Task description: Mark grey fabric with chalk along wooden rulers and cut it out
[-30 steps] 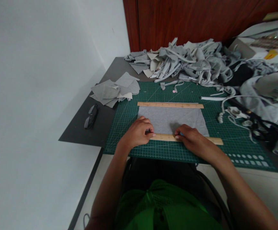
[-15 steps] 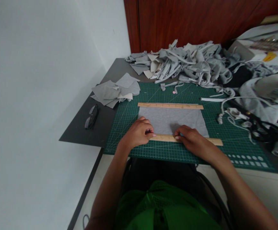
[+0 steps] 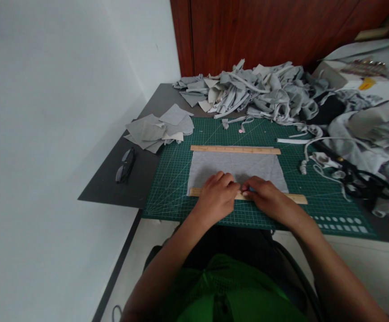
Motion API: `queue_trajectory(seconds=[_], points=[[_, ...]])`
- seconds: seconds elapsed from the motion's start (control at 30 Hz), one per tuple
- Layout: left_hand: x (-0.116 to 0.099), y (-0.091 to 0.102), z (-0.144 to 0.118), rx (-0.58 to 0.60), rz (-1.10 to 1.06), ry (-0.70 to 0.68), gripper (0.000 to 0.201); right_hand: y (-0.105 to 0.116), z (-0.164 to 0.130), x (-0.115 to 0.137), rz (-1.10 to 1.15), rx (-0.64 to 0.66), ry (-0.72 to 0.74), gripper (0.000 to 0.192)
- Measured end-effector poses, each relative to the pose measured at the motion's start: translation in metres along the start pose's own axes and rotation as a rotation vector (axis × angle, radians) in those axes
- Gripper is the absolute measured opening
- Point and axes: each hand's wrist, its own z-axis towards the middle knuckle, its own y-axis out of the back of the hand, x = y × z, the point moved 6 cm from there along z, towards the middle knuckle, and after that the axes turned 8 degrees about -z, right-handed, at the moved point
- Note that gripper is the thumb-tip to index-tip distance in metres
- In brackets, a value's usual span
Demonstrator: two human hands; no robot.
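Note:
A grey fabric rectangle (image 3: pixel 237 167) lies flat on the green cutting mat (image 3: pixel 177 165). One wooden ruler (image 3: pixel 235 150) runs along its far edge. A second wooden ruler (image 3: pixel 293 198) lies along its near edge. My left hand (image 3: pixel 217 197) presses down on the middle of that near ruler, fingers curled. Right beside it, my right hand (image 3: pixel 264 197) rests on the same ruler, and a small light-blue thing shows at its fingertips; what it is cannot be told. The two hands nearly touch.
A heap of grey fabric scraps (image 3: pixel 254 91) fills the back of the dark table (image 3: pixel 113 188). A small stack of cut grey pieces (image 3: pixel 159 129) lies at the mat's far left corner. Glasses (image 3: pixel 124 165) lie left of the mat. Black scissors (image 3: pixel 364 183) and strips lie to the right.
My left hand has slid right along the near ruler, from its left end to the middle beside my right hand. The ruler's left end now shows. My right hand stays put.

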Motion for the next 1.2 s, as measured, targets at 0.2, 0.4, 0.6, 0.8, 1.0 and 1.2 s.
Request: queue_trajectory(seconds=[0.2,0.4,0.6,0.8,1.0,1.2], points=[[-0.001,-0.024,-0.001,0.063,-0.144,0.017,0.017,-0.001,0.001,-0.003,0.02,0.01,0.023,0.014],[0.0,-0.024,0.0,0.064,-0.208,0.019,0.016,0.001,-0.001,-0.005,0.078,0.003,0.03,0.012],[0.001,-0.022,0.001,0.042,-0.263,0.041,0.015,0.029,-0.013,-0.022,0.133,0.033,-0.024,0.024],[0.002,-0.023,0.001,-0.008,-0.255,0.06,0.013,0.068,-0.035,-0.079,0.038,-0.017,-0.19,0.033],[0.002,-0.025,0.003,-0.037,-0.239,0.07,0.012,0.089,-0.063,-0.12,-0.059,0.079,-0.316,0.033],[0.006,-0.026,0.005,-0.043,-0.271,0.087,0.011,0.08,-0.071,-0.131,-0.166,0.332,-0.432,0.042]])
